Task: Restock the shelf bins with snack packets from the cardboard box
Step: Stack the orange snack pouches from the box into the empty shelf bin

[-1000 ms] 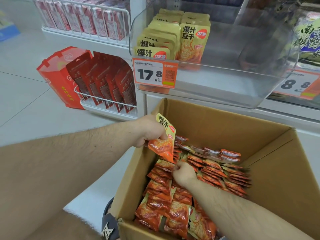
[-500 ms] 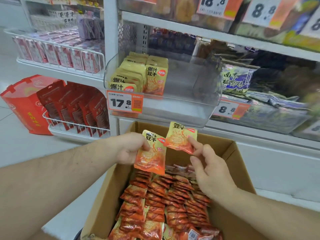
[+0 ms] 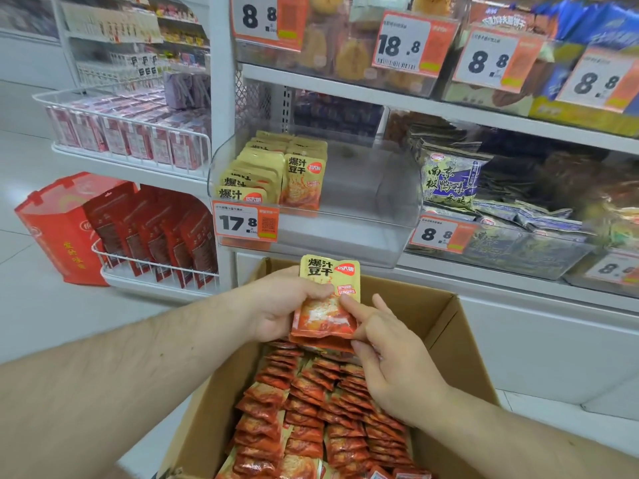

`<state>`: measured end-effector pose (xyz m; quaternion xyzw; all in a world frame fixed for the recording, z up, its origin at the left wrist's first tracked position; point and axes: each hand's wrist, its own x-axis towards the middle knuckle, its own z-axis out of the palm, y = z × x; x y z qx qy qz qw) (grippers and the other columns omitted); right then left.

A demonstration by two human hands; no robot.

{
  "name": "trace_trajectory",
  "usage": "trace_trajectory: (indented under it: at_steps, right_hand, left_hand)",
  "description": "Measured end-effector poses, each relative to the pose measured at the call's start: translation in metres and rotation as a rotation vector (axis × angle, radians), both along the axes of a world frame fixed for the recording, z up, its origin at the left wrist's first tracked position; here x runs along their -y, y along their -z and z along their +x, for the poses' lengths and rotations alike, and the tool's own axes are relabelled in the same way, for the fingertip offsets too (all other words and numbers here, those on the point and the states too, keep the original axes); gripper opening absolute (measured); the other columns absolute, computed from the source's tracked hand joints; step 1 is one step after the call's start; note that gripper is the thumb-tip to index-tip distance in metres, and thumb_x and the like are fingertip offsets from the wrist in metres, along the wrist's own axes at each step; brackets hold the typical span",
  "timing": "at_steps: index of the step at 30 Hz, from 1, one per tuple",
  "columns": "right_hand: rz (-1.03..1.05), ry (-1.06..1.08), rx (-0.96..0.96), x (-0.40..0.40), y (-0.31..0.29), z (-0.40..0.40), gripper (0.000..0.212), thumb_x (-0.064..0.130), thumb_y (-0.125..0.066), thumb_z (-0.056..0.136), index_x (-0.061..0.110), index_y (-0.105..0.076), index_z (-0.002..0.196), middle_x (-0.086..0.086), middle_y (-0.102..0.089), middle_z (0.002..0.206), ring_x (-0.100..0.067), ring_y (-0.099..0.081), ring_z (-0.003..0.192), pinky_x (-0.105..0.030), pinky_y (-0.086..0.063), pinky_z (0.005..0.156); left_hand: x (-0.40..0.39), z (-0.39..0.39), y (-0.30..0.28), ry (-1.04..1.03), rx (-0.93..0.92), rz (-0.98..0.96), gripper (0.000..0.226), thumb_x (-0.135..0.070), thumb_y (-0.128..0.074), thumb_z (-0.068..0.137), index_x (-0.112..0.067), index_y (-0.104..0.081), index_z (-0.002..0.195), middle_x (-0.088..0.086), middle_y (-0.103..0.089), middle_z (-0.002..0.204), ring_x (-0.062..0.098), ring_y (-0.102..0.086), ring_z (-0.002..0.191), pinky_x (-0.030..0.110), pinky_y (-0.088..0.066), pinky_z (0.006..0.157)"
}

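Shop shelving fills the background. Above the cardboard box, the left hand grips stacked glossy snack packets, count unclear; the right hand pinches their edge, below the clear, half-filled plastic bin.

Both hands meet just above the far end of the open cardboard box, which fills the frame from six o'clock up to centre. The left hand grips a small stack of yellow-and-orange snack packets upright, thumb across the front; the right hand pinches the stack's right edge with its fingertips. Rows of the same packets fill the box below. At twelve o'clock from the hands sits a clear shelf bin, matching packets standing in its left part, a 17.8 price tag on its front. At nine o'clock, red pouches stand in a white wire rack.
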<state>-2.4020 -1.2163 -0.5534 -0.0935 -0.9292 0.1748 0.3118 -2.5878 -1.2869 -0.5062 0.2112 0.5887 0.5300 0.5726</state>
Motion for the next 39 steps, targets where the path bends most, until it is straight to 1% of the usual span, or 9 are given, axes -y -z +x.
trace_trajectory:
  at_steps: [4, 7, 10, 14, 22, 26, 28, 33, 39]
  right_hand:
    - [0.101, -0.035, -0.008, -0.003, -0.005, 0.002, 0.01, 0.014, -0.055, 0.088, 0.021, -0.049, 0.094, 0.001, -0.057, 0.138, -0.013, -0.055, 0.124, -0.035, -0.028, 0.119]
    - [0.129, 0.066, -0.114, -0.005, -0.017, 0.001, 0.021, 0.014, -0.059, 0.069, 0.014, -0.058, 0.09, 0.005, -0.062, 0.13, -0.011, -0.059, 0.103, -0.029, -0.041, 0.099]
    - [-0.286, 0.397, -0.134, -0.005, -0.046, -0.007, 0.035, 0.021, -0.065, 0.073, 0.022, -0.057, 0.106, 0.013, -0.063, 0.094, -0.007, -0.051, 0.07, -0.023, -0.042, 0.069]
    - [-1.01, 0.344, 0.081, -0.022, -0.068, -0.02, 0.047, 0.018, -0.077, 0.083, 0.017, -0.052, 0.123, 0.002, -0.069, 0.098, 0.002, -0.058, 0.055, -0.017, -0.042, 0.055]
    - [-1.13, 0.242, 0.165, -0.03, -0.078, -0.028, 0.01, 0.01, -0.071, 0.087, 0.011, -0.068, 0.096, -0.001, -0.065, 0.064, -0.011, -0.04, 0.043, -0.022, -0.029, 0.041]
    - [-1.216, 0.246, 0.162, -0.028, -0.086, -0.038, 0.006, 0.007, -0.067, 0.09, 0.008, -0.066, 0.095, -0.002, -0.066, 0.065, -0.009, -0.035, 0.041, -0.023, -0.025, 0.044]
    - [-1.211, 0.279, 0.103, -0.037, -0.102, -0.048, 0.006, 0.008, -0.066, 0.091, 0.006, -0.066, 0.097, -0.003, -0.067, 0.068, -0.008, -0.034, 0.042, -0.022, -0.024, 0.045]
    - [-1.115, 0.353, -0.151, -0.087, -0.149, -0.098, 0.012, 0.007, -0.068, 0.089, 0.014, -0.059, 0.084, -0.002, -0.056, 0.061, -0.008, -0.032, 0.04, -0.02, -0.025, 0.04]
    - [-0.924, 0.44, 0.018, -0.13, -0.144, -0.176, 0.018, 0.003, -0.074, 0.083, 0.015, -0.066, 0.094, 0.0, -0.066, 0.079, -0.008, -0.05, 0.054, -0.018, -0.035, 0.043]
  left_hand:
    - [0.003, -0.002, -0.001, 0.016, -0.043, 0.062, 0.029, -0.002, -0.059, 0.095, -0.015, -0.063, 0.122, 0.011, -0.075, 0.107, 0.025, -0.073, 0.091, 0.035, -0.059, 0.068]
    - [0.003, -0.002, 0.001, 0.031, -0.121, 0.108, 0.034, -0.003, -0.062, 0.094, -0.019, -0.06, 0.124, 0.007, -0.075, 0.109, 0.028, -0.07, 0.103, 0.046, -0.055, 0.088]
    - [0.003, 0.0, -0.001, 0.036, -0.19, 0.152, 0.039, -0.002, -0.064, 0.093, -0.022, -0.056, 0.126, 0.005, -0.075, 0.109, 0.026, -0.07, 0.104, 0.048, -0.054, 0.093]
    - [0.002, 0.01, -0.005, 0.026, -0.204, 0.242, 0.04, -0.002, -0.062, 0.094, -0.02, -0.054, 0.128, 0.006, -0.074, 0.113, 0.024, -0.069, 0.107, 0.044, -0.054, 0.095]
    - [-0.001, 0.018, -0.014, 0.025, -0.19, 0.273, 0.032, -0.004, -0.059, 0.097, -0.02, -0.056, 0.125, 0.004, -0.074, 0.112, 0.022, -0.069, 0.107, 0.042, -0.054, 0.097]
    - [-0.001, 0.005, -0.035, -0.062, -0.199, 0.238, 0.02, -0.025, -0.057, 0.1, -0.018, -0.06, 0.118, 0.004, -0.074, 0.11, 0.02, -0.071, 0.099, 0.035, -0.057, 0.085]
    - [-0.005, -0.014, -0.041, -0.26, -0.396, 0.254, 0.022, -0.035, -0.056, 0.099, -0.022, -0.059, 0.116, -0.001, -0.065, 0.119, 0.015, -0.063, 0.107, 0.033, -0.05, 0.093]
    - [-0.01, -0.054, -0.043, -0.43, -1.365, 0.138, 0.047, -0.027, -0.061, 0.09, -0.028, -0.052, 0.136, 0.002, -0.033, 0.141, 0.021, -0.024, 0.136, 0.03, -0.018, 0.112]
    - [-0.033, -0.06, -0.026, -0.144, -1.667, -0.132, 0.08, -0.038, -0.057, 0.09, -0.039, -0.012, 0.156, 0.007, 0.029, 0.159, 0.036, 0.032, 0.144, 0.051, 0.015, 0.119]
